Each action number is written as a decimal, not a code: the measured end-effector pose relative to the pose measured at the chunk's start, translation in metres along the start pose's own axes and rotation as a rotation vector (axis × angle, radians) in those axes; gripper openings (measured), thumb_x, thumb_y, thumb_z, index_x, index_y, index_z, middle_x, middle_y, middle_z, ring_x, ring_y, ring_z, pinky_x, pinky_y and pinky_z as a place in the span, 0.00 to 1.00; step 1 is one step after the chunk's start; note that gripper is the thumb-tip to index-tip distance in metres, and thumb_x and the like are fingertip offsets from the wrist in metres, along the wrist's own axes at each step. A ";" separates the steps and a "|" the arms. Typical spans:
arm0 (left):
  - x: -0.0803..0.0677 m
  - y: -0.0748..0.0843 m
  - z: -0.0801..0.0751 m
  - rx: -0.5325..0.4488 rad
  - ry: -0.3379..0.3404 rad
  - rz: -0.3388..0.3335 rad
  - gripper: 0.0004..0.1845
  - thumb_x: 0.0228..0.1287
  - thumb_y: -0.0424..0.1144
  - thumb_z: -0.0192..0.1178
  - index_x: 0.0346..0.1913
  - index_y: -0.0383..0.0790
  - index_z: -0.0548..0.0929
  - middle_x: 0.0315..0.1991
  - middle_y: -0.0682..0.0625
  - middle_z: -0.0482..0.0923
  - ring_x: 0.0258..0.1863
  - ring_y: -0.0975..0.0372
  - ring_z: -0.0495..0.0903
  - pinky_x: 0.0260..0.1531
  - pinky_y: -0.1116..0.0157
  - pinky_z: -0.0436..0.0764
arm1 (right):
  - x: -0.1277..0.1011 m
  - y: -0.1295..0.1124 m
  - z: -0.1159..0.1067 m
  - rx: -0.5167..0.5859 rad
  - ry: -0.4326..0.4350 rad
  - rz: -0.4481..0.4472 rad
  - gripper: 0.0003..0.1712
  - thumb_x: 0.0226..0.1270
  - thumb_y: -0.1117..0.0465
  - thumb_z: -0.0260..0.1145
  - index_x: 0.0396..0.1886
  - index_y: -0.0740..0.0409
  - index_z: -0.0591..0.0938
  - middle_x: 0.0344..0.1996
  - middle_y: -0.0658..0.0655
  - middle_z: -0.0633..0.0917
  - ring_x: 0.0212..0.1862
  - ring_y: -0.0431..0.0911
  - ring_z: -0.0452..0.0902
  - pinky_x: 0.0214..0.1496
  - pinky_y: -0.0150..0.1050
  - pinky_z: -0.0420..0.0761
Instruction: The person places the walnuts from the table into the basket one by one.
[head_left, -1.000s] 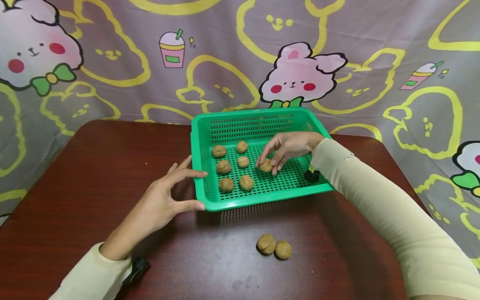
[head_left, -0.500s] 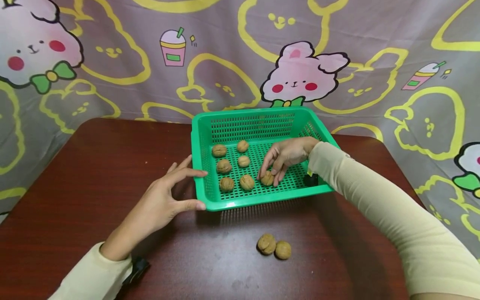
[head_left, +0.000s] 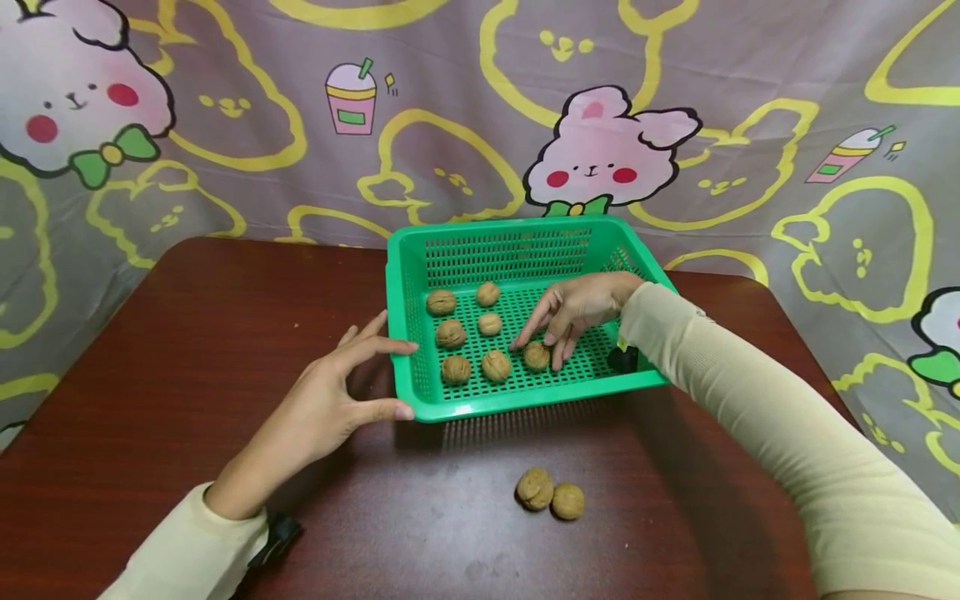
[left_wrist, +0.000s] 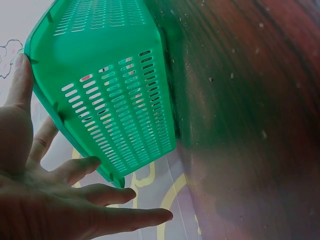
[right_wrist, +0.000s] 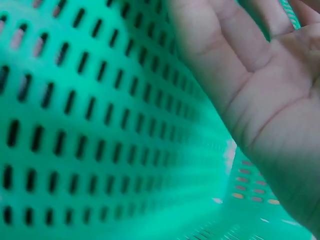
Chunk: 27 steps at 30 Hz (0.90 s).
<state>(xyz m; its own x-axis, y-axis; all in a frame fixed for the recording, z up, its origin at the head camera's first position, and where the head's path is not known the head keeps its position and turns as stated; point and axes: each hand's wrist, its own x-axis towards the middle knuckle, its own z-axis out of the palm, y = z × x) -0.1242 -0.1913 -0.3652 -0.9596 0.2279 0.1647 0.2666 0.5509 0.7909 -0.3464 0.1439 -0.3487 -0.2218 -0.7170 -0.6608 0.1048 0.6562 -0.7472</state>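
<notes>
A green plastic basket point(head_left: 480, 406) with slotted walls stands on the table, several walnuts point(head_left: 496, 365) set out in rows on its floor. My left hand point(head_left: 322, 400) is at its left end, index fingertip over the rim and thumb at the front corner. In the left wrist view the other fingers of the left hand point(left_wrist: 65, 195) spread loosely beside the slotted wall. Inside the basket, the right hand point(head_left: 581, 308) hovers with parted fingers around a walnut point(head_left: 536, 356) in the front row. The right wrist view shows the palm point(right_wrist: 280, 105) but no walnut.
Two more walnuts point(head_left: 535, 489) lie side by side on the dark red table point(head_left: 187, 358) in front of the basket. A cartoon-print cloth point(head_left: 450, 75) hangs right behind it. A black strap piece point(head_left: 276, 537) sits at the left sleeve.
The right hand has brought its walnut toward the basket's front wall and set it at the end of the front row. Its fingers have since spread off it. The left hand stays put.
</notes>
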 end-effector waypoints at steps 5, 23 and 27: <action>-0.001 0.001 0.000 -0.005 -0.005 -0.002 0.35 0.51 0.48 0.80 0.65 0.53 0.83 0.83 0.43 0.57 0.82 0.31 0.48 0.75 0.28 0.54 | -0.017 -0.012 -0.003 -0.060 0.077 -0.002 0.21 0.78 0.71 0.59 0.67 0.63 0.82 0.72 0.59 0.79 0.43 0.53 0.93 0.54 0.50 0.90; 0.000 0.002 -0.002 0.006 -0.016 -0.014 0.34 0.53 0.46 0.81 0.65 0.53 0.83 0.84 0.44 0.56 0.82 0.32 0.48 0.76 0.30 0.53 | -0.139 -0.020 0.114 -0.210 0.275 -0.447 0.17 0.76 0.72 0.63 0.61 0.65 0.84 0.56 0.56 0.89 0.41 0.56 0.91 0.45 0.48 0.90; -0.001 0.004 -0.002 -0.002 -0.014 -0.016 0.33 0.53 0.46 0.81 0.65 0.53 0.83 0.84 0.44 0.56 0.82 0.32 0.48 0.77 0.30 0.54 | -0.141 0.011 0.150 -0.092 0.284 -0.519 0.18 0.73 0.75 0.63 0.61 0.67 0.83 0.57 0.57 0.88 0.41 0.50 0.91 0.42 0.45 0.90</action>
<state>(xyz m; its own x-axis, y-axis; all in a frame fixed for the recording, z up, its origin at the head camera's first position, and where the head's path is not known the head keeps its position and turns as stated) -0.1221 -0.1909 -0.3613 -0.9624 0.2306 0.1439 0.2512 0.5528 0.7945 -0.1690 0.2167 -0.2743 -0.4731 -0.8669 -0.1571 -0.1679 0.2637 -0.9499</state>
